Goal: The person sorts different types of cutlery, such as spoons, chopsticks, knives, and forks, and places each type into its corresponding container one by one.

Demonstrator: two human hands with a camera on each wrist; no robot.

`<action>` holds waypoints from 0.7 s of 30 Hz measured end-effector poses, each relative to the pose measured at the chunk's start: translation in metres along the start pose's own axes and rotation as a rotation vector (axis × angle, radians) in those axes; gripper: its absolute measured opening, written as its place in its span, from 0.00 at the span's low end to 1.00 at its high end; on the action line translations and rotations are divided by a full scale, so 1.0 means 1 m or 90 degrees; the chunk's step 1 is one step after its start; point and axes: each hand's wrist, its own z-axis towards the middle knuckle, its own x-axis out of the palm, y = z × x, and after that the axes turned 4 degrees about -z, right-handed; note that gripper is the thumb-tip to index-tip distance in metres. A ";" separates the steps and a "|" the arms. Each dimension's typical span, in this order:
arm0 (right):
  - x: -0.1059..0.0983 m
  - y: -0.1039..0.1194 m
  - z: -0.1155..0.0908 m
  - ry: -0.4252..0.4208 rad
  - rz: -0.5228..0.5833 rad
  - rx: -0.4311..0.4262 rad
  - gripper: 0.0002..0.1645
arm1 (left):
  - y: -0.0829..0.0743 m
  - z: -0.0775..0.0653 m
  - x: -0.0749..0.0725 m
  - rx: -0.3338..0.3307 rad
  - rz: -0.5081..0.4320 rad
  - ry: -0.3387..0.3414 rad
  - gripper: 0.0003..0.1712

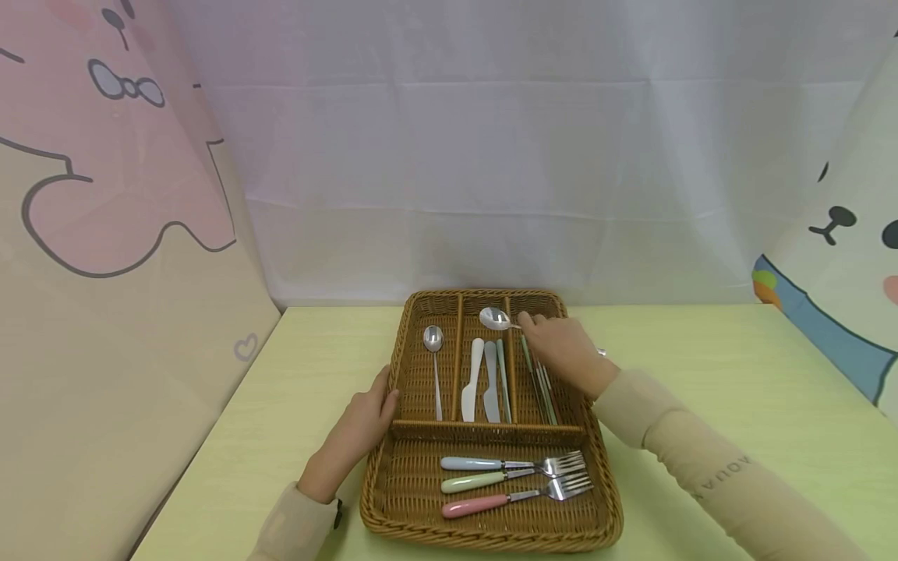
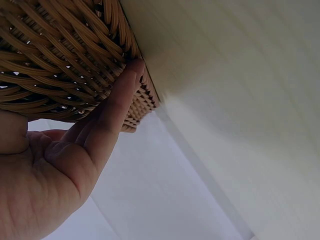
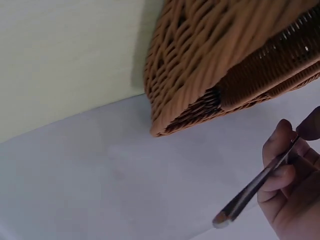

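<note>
My right hand (image 1: pixel 561 349) pinches a metal spoon (image 1: pixel 494 318) above the tray's right side, its bowl pointing left. In the right wrist view, the spoon's handle (image 3: pixel 245 195) sticks out past the fingers. My left hand (image 1: pixel 361 417) holds the left side of a brown wicker cutlery tray (image 1: pixel 610 499), thumb at the rim. Its fingers (image 2: pixel 117 102) lie along the outer wall in the left wrist view. Another spoon (image 1: pixel 433 340) lies in the left compartment. The middle one holds a white knife (image 1: pixel 473 378), a grey knife (image 1: pixel 491 386) and a slim green piece (image 1: pixel 503 382).
Several slim sticks (image 1: pixel 546 389), partly hidden by my right hand, lie in the right compartment. Across the front compartment lie a blue-handled fork (image 1: pixel 471 463), a green-handled fork (image 1: pixel 473 481) and a pink-handled fork (image 1: pixel 475 506). The tray stands on a pale yellow-green table (image 1: pixel 737 374) before a white curtain (image 1: pixel 491 156).
</note>
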 end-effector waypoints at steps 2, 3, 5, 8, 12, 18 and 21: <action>-0.001 0.007 0.003 -0.002 -0.005 -0.014 0.11 | 0.000 0.000 0.000 0.002 -0.001 -0.002 0.31; -0.003 0.010 0.004 -0.003 -0.006 -0.021 0.13 | 0.001 0.000 0.000 0.006 0.001 -0.004 0.30; -0.005 0.017 0.006 -0.006 -0.015 -0.035 0.16 | 0.001 0.001 0.000 0.009 0.001 -0.006 0.30; -0.008 0.025 0.009 -0.008 -0.019 -0.056 0.15 | 0.002 0.001 0.001 0.012 0.001 -0.006 0.30; -0.009 0.034 0.013 0.005 -0.023 -0.076 0.15 | 0.003 0.001 0.001 0.010 0.003 -0.007 0.30; -0.009 0.042 0.020 0.025 -0.013 -0.083 0.19 | 0.003 0.001 0.001 0.009 0.009 -0.007 0.30; -0.010 0.046 0.024 0.016 -0.007 -0.091 0.18 | 0.002 0.001 0.001 0.009 0.009 -0.008 0.30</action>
